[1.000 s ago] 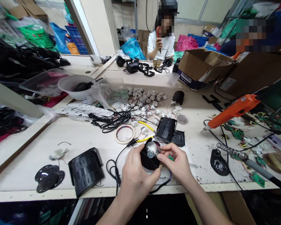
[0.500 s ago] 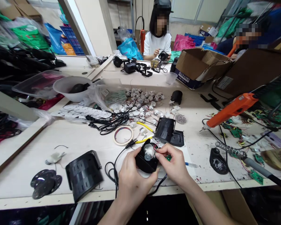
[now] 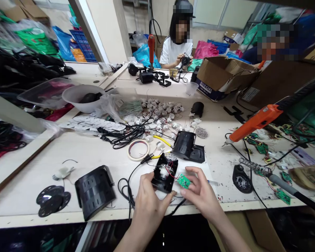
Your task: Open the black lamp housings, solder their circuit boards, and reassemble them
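Close to the desk's (image 3: 99, 157) near edge, my left hand (image 3: 149, 206) grips the open black plastic housing (image 3: 164, 174), tilting its silver motor upward for access, while my right hand (image 3: 202, 194) pinches the small green circuit board (image 3: 184, 181) just right of the housing.

We have both forearms reaching up from the near edge, bare, angling toward each other so the hands meet at the middle. Our left hand (image 3: 147, 203) is turned palm inward, thumb stretched to the right, fingers (image 3: 145, 179) curled forward in a clasp around what it holds. Our right hand (image 3: 202, 194) sits just to the right of it, back facing up, wrist bent slightly, thumb and forefinger pinched together at the tips while the other fingers spread loosely.
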`<action>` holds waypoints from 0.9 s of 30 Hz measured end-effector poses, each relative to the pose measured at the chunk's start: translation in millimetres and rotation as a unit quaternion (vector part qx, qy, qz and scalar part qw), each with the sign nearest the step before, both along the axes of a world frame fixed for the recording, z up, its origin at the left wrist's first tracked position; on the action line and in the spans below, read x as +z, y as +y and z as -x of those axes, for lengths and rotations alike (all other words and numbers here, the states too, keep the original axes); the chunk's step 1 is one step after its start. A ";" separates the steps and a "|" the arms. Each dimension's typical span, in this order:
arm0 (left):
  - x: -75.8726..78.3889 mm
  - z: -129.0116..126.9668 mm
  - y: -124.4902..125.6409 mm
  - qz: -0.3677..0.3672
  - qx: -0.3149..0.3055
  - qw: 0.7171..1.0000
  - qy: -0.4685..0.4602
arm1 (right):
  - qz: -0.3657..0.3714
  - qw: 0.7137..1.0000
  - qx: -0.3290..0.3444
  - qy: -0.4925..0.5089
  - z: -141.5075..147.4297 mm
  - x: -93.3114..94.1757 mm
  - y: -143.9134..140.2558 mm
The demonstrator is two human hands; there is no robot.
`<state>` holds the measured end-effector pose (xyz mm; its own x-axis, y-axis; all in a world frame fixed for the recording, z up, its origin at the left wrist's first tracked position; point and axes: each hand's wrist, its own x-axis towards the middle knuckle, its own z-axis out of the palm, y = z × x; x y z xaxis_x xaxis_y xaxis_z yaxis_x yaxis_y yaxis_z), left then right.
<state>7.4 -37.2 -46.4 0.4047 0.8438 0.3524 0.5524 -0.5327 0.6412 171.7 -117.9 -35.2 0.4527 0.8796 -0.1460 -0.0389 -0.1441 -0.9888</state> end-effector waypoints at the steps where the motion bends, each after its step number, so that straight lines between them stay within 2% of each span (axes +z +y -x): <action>1: -1.8 -0.2 -1.1 0.003 -0.003 1.000 0.003 | -0.001 0.999 -0.023 -0.031 3.8 -3.5 -4.4; 4: -4.1 1.3 -2.2 0.018 -0.015 1.000 0.015 | -0.005 0.986 -0.067 -0.152 12.3 -5.3 -10.0; 7: -1.9 4.7 -0.7 0.030 -0.035 0.999 0.010 | -0.015 0.971 -0.076 -0.225 15.0 6.1 -7.0; 10: 2.3 6.9 0.2 0.030 -0.054 0.998 -0.003 | -0.042 0.979 -0.063 -0.190 18.3 23.5 -0.4; 13: 6.5 6.7 -0.5 0.036 -0.070 0.996 -0.032 | -0.054 0.991 -0.012 -0.124 27.2 36.3 6.9; 15: 8.8 6.7 -0.8 0.049 -0.080 0.995 -0.045 | -0.052 0.988 0.012 -0.144 33.8 38.5 11.1; 23: 12.3 15.9 6.6 0.057 -0.107 0.992 -0.038 | -0.097 0.920 0.074 -0.373 33.0 27.8 15.0; 27: 13.7 19.7 10.3 0.017 -0.102 0.994 -0.024 | -0.056 0.884 0.118 -0.449 27.4 29.8 16.9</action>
